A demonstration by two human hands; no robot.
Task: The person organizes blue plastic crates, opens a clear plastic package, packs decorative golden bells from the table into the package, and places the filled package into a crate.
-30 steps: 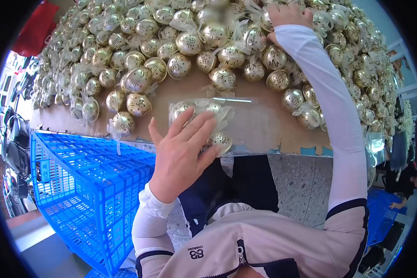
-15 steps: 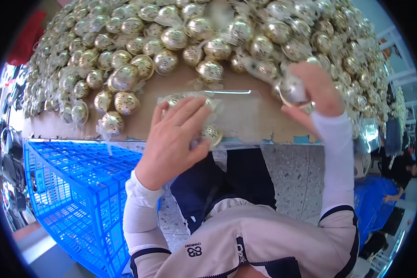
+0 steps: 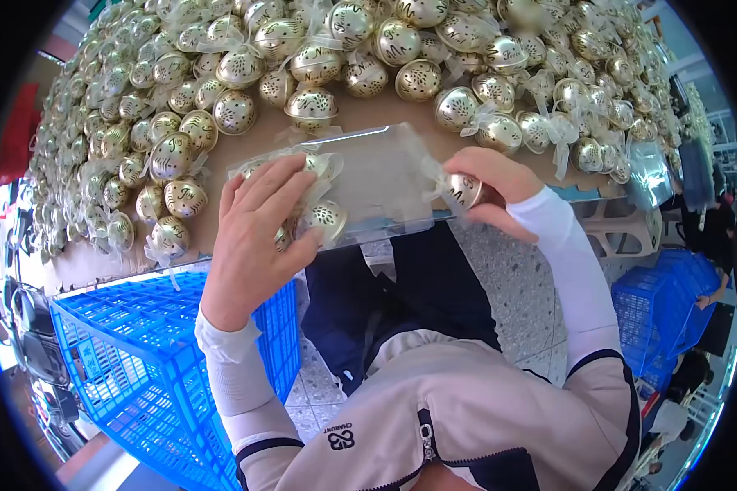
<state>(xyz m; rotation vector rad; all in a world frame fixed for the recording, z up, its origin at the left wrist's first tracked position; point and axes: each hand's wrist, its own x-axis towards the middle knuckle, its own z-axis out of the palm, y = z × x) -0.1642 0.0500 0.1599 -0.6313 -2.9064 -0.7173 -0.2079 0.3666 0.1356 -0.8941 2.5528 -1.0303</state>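
Note:
A clear plastic tray (image 3: pixel 377 176) lies at the front of the cardboard-covered table, with gold bells (image 3: pixel 326 219) in its left part. My left hand (image 3: pixel 262 225) rests over those bells, its fingers bent onto them and partly hiding them. To the right of the tray, my right hand (image 3: pixel 499 192) grips a single gold bell (image 3: pixel 463 191) between thumb and fingers. A sheer ribbon trails from this bell toward the tray's right edge. Behind both hands a large heap of gold bells (image 3: pixel 315 64) with sheer ribbons covers the table.
A blue plastic crate (image 3: pixel 160 360) stands below the table's front edge at the left. More blue crates (image 3: pixel 659 303) are at the right, near another person's arm (image 3: pixel 712 293). Clear plastic packaging (image 3: pixel 649 174) lies at the table's right end.
My right hand has come back from the heap with a bell and moved down and left to the tray's right side. My left hand stays on the bells in the tray.

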